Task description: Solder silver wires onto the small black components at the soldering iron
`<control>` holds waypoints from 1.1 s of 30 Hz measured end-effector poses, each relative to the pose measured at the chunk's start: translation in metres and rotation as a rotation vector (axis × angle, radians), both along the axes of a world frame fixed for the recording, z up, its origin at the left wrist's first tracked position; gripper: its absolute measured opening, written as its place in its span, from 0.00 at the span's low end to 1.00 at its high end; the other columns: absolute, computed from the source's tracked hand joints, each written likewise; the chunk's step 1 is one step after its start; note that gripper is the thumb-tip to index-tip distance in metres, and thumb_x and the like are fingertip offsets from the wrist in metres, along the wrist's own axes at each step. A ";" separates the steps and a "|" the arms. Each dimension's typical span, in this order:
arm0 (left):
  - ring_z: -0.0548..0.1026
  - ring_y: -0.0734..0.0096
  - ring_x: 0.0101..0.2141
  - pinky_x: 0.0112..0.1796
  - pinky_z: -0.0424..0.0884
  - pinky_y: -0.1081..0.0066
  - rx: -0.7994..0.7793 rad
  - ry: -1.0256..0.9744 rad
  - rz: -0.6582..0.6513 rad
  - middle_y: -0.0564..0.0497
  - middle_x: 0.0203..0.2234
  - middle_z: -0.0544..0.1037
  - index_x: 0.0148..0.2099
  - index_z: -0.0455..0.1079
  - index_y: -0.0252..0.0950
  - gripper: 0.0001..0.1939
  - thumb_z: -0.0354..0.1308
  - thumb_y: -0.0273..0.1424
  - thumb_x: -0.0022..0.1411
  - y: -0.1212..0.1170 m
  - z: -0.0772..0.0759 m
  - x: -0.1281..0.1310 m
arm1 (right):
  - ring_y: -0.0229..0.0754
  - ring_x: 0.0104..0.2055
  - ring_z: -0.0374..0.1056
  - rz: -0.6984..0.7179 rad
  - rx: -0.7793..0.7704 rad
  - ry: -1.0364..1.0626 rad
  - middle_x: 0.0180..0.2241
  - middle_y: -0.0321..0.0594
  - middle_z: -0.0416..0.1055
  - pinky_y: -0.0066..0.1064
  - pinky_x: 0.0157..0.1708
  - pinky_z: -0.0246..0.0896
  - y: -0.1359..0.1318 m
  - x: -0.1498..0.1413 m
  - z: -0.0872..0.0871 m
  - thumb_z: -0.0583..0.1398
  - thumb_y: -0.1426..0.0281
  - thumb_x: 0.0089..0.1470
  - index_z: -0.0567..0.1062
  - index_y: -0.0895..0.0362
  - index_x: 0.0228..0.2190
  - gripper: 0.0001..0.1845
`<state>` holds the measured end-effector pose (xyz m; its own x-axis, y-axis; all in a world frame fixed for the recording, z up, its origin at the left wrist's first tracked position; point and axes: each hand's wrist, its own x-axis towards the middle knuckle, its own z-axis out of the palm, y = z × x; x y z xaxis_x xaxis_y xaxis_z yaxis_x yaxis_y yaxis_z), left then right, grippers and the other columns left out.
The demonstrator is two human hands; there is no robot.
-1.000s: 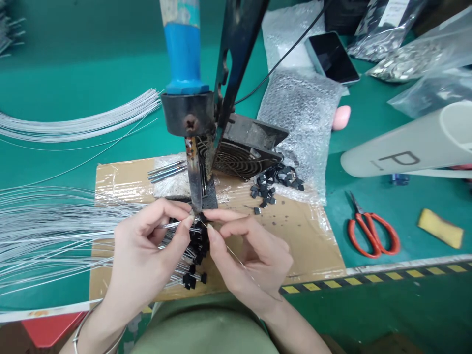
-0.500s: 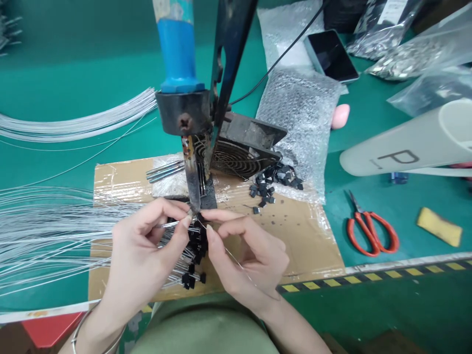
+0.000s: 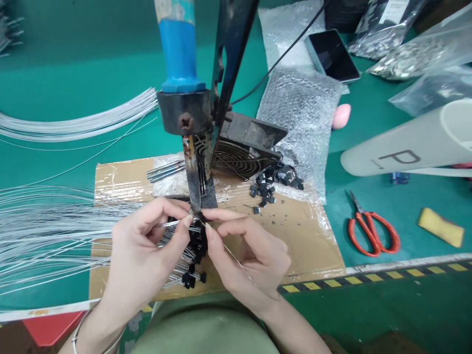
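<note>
A soldering iron (image 3: 192,182) with a blue handle (image 3: 180,54) is clamped upright, tip down, between my hands. Pinched in my left hand (image 3: 145,246) is a grey wire (image 3: 167,224), its end close under the tip; my fingers hide most of that end. My right hand (image 3: 250,253) closes thumb and finger on a thin strand of solder wire (image 3: 231,253), which runs from near the tip back over the palm. Just below the tip lie several black connectors (image 3: 198,241) on grey wires, partly covered by my hands.
A bundle of grey wires (image 3: 47,221) spreads leftward off the cardboard (image 3: 295,236). Behind the iron stands a black fan (image 3: 247,147), beside loose black connector pieces (image 3: 265,189). Farther right are red-handled scissors (image 3: 373,231), a yellow sponge (image 3: 440,227), a white cup (image 3: 405,142) and a phone (image 3: 332,55).
Almost nothing differs. Both hands keep their places at the iron's tip, and the whole view has shifted very slightly.
</note>
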<state>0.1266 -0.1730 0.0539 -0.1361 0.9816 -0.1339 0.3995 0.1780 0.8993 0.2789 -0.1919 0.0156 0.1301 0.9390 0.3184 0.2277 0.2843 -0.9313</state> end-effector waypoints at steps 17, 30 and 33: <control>0.68 0.79 0.24 0.21 0.58 0.78 0.010 0.054 -0.039 0.56 0.29 0.80 0.31 0.75 0.39 0.05 0.66 0.27 0.59 0.002 0.000 -0.001 | 0.37 0.38 0.83 -0.001 0.012 -0.017 0.41 0.40 0.86 0.26 0.43 0.80 0.000 0.000 -0.002 0.67 0.82 0.57 0.77 0.55 0.34 0.10; 0.73 0.77 0.27 0.22 0.60 0.77 0.005 0.028 -0.020 0.55 0.32 0.82 0.31 0.76 0.40 0.05 0.67 0.26 0.59 0.001 0.003 0.001 | 0.42 0.36 0.84 -0.023 0.028 -0.038 0.40 0.41 0.87 0.31 0.40 0.83 0.000 -0.001 0.002 0.67 0.81 0.58 0.77 0.53 0.34 0.10; 0.74 0.76 0.27 0.22 0.60 0.77 0.000 0.027 -0.020 0.54 0.32 0.82 0.31 0.76 0.40 0.05 0.67 0.27 0.59 0.001 0.001 0.000 | 0.43 0.36 0.84 -0.017 0.014 -0.040 0.40 0.41 0.87 0.31 0.40 0.83 0.000 -0.001 0.002 0.66 0.81 0.57 0.77 0.53 0.34 0.11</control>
<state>0.1268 -0.1718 0.0550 -0.1203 0.9842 -0.1301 0.4273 0.1696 0.8880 0.2778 -0.1916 0.0181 0.1328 0.9321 0.3371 0.2692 0.2934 -0.9173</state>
